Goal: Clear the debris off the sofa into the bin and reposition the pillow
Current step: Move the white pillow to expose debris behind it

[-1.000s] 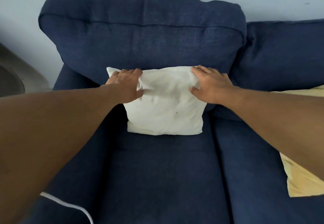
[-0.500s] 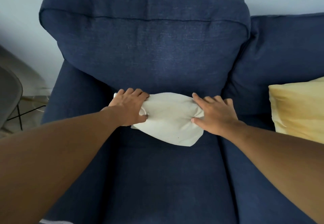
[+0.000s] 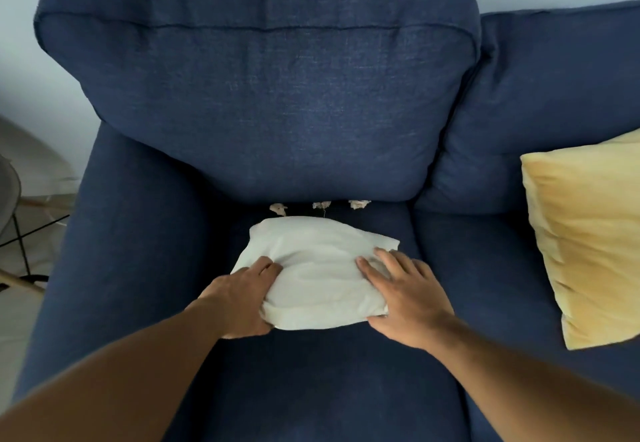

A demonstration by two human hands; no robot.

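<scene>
On a navy sofa, a person's left hand and right hand grip a white pillow; three debris scraps lie behind it.

Navy sofa; white pillow; yellow cushion.

both hands grip white pillow | debris behind (three bits)

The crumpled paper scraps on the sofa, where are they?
Three crumpled paper scraps lie along the blue seat's back crease, just beyond the white pillow.
</scene>
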